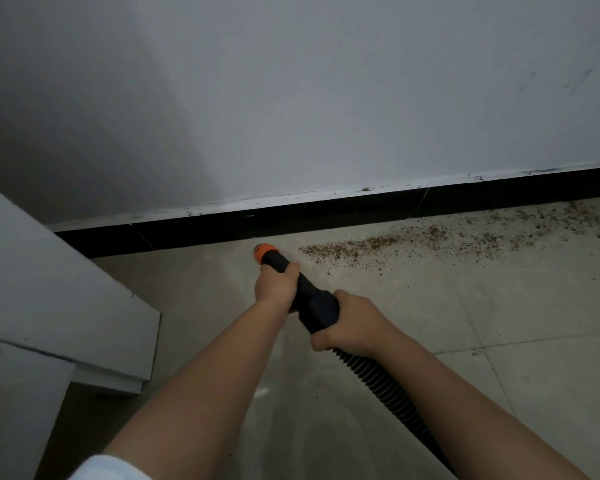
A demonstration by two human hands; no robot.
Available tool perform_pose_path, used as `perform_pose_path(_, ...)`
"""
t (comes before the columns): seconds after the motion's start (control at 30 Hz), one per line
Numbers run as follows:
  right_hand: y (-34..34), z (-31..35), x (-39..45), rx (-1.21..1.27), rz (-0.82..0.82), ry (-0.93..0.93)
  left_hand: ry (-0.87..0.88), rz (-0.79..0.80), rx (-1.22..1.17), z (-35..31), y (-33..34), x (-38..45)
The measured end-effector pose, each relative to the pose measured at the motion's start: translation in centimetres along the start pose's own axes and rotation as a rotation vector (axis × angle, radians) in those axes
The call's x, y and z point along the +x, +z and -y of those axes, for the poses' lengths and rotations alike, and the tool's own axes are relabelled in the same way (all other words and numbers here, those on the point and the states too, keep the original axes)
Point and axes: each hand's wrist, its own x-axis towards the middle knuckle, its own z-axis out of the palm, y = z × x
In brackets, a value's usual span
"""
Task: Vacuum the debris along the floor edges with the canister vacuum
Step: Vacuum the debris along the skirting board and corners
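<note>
1. Hands first: my left hand (275, 285) was wrapped tight around the black nozzle tube (284, 268) just behind its orange tip (266, 252), fingers closed over the top, because a forward hold let me steer the mouth along the wall.

2. My right hand (350, 323) was clamped on the thick black cuff (317, 308) where the tube met the ribbed hose (388, 396), fingers curled under it. I judged that rear hold carried the weight and kept the hose from dragging the tip off line.

3. The hose ran back from my right hand toward the lower right, passing under my right forearm and out of view; the canister itself was not visible.

4. The orange tip was angled down at the pale floor tiles (465, 341), close to the black skirting (291, 220) at the foot of the white wall (326, 98). Whether it touched the tile I could not tell.

5. The debris (378, 245), a brown granular trail, lay just right of the tip and spread along the skirting to the right edge, thinner and more scattered farther out.

6. The floor left of the tip, toward the white cabinet (66, 289), looked free of grains, so I judged the edge run partly done, with the sweep next going rightward into the trail.
</note>
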Motion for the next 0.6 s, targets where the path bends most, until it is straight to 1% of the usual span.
perform_pose_path(0.13, 0.4, 0.0, -0.9, -0.026, 0.01, 0.002, 0.0, 0.035, -0.016, 0.6, -0.2, -0.7)
perform_pose_path(0.23, 0.0, -1.8, -3.1, -0.084, 0.006, 0.016, 0.013, 0.065, 0.001, 1.7, 1.3, -3.1)
perform_pose_path(0.33, -0.9, -4.4, -6.0, -0.131, -0.008, 0.052, -0.006, 0.142, 0.058, 2.6, 3.6, -5.7)
perform_pose_path(0.47, -2.3, -7.3, -9.0, -0.1, -0.047, 0.1, -0.055, 0.251, 0.107, 2.2, 6.8, -8.5)
perform_pose_path(0.6, -3.4, -9.0, -9.8, -0.085, -0.043, 0.114, -0.067, 0.239, 0.109, 2.1, 8.8, -10.0)
